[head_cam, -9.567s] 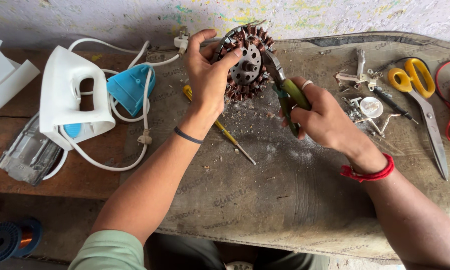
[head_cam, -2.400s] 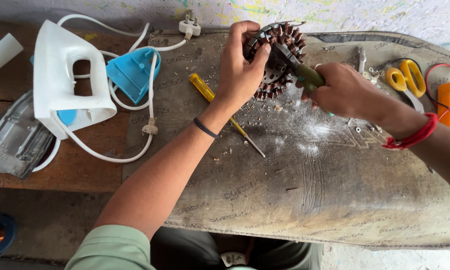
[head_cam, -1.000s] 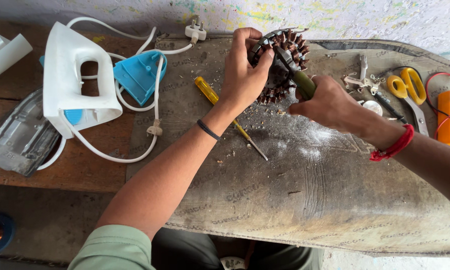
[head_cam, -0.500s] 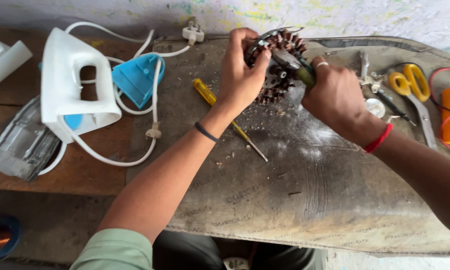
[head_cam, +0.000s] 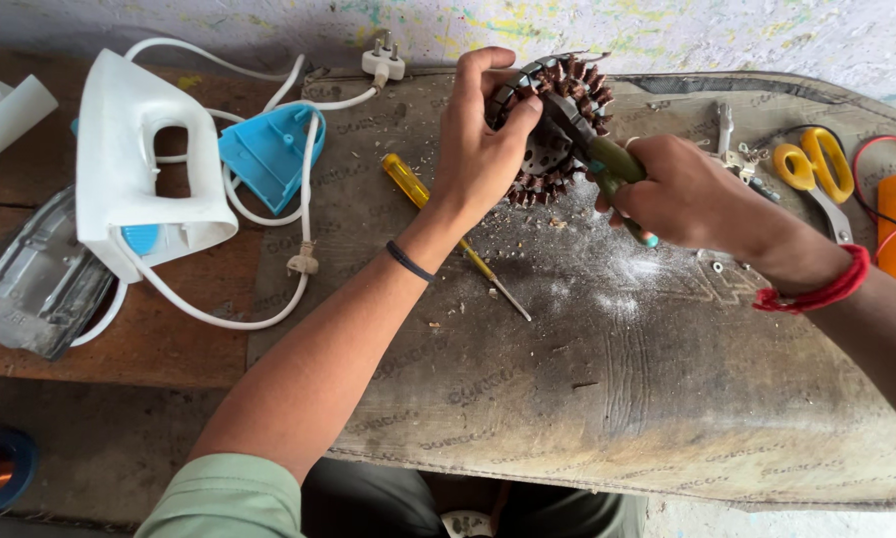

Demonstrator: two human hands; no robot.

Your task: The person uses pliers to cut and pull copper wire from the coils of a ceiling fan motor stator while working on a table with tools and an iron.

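No packages, labels, signs or screens can be made out anywhere on the bench
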